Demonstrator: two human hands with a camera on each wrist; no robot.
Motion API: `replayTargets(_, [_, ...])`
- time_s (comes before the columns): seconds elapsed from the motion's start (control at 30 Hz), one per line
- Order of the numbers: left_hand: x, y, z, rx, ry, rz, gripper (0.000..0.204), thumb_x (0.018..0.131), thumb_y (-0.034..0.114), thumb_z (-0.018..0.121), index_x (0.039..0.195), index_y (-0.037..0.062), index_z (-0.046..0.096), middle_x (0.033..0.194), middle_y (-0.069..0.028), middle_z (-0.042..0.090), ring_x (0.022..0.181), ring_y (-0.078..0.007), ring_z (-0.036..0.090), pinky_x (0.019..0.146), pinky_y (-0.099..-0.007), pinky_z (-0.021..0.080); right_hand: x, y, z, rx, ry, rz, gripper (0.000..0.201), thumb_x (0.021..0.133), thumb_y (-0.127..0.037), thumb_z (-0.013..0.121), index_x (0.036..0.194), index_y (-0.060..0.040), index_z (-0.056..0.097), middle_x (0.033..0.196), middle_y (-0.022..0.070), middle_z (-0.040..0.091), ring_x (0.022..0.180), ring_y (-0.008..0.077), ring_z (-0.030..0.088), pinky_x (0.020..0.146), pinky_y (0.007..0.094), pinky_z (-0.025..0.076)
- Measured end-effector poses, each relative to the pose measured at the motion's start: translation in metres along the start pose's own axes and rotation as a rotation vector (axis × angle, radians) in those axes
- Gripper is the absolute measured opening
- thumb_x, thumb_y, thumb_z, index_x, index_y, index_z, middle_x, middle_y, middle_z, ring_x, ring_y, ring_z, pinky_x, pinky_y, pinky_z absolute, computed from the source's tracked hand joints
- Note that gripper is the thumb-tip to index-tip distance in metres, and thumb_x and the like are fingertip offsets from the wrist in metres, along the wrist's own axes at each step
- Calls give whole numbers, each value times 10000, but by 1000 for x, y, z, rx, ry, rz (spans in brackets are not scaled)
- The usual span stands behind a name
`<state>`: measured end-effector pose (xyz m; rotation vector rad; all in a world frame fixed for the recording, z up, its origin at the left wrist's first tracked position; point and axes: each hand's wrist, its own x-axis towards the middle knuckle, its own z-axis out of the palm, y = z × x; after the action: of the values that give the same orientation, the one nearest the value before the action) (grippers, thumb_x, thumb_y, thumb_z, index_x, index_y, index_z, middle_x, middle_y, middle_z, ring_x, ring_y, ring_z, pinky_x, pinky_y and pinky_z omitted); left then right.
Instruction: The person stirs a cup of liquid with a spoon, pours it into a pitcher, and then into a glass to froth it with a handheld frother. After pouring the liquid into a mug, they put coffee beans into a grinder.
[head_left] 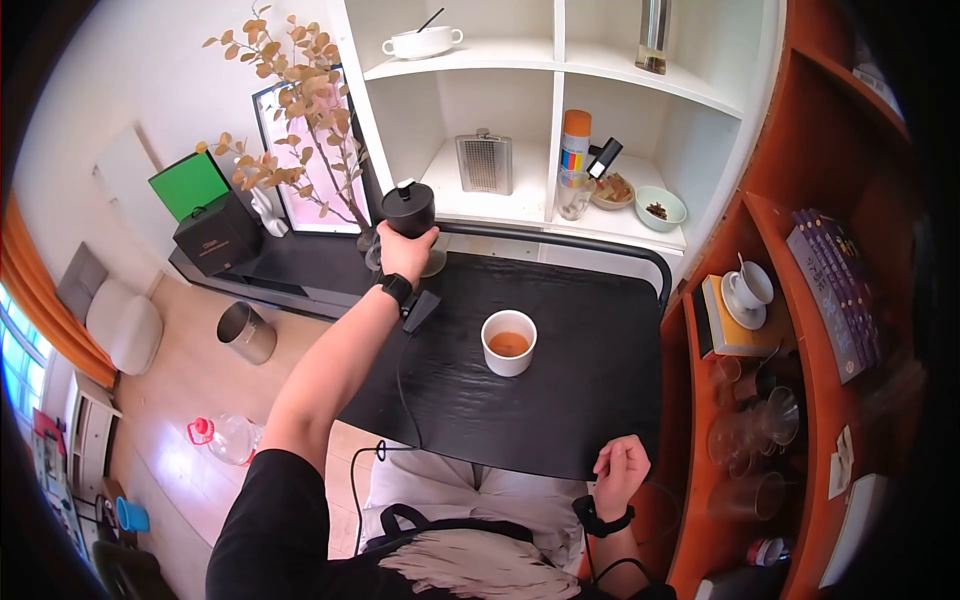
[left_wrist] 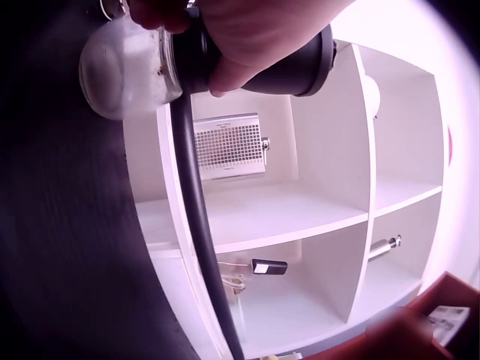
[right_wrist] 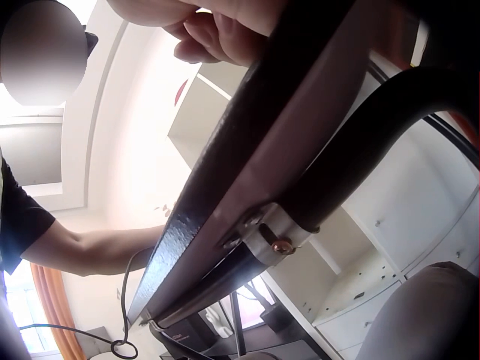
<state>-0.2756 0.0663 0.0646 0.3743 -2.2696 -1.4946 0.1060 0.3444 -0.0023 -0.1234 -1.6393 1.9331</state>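
At the far left of the black table (head_left: 590, 400), my left hand (head_left: 405, 255) grips what looks like a black hand coffee grinder (head_left: 408, 207). In the left wrist view the grinder's clear glass jar (left_wrist: 127, 71) shows below its black body, with my thumb and fingers wrapped round the middle. A white cup (head_left: 509, 343) with brown liquid in it stands near the table's middle, between my hands. My right hand (head_left: 622, 468) lies at the near right table edge, its fingers loosely curled and holding nothing.
A black rail (head_left: 570, 240) runs along the table's back edge. Behind it, a white shelf (head_left: 460, 65) holds a flask (head_left: 484, 163), a spray can (head_left: 574, 145) and bowls. A red-brown shelf (head_left: 690, 400) with glassware stands at the right. A cable (head_left: 400, 385) hangs near my left arm.
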Motion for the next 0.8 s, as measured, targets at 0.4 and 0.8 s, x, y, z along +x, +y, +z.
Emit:
replayTargets(0.4, [-53,7,-36,111,-207,306,756,733,359,903,1263,-12,513,1183,-220,705,1117,-350,694,959,-420,537,0,1,1,-142,-108,-34,252,1064,-160,535,851,-33,582,666,-8,553,526,29,464,477,197,306])
replayTargets(0.8, [-137,-7,-104,-119,-444,246,704,777,198,881,1346,31,500,1207,-125,694,1118,-221,668,963,-355,517,0,4,7,-259,-132,-45,207,1036,-89,561,855,8,583,682,23,596,558,58,526,526,212,393])
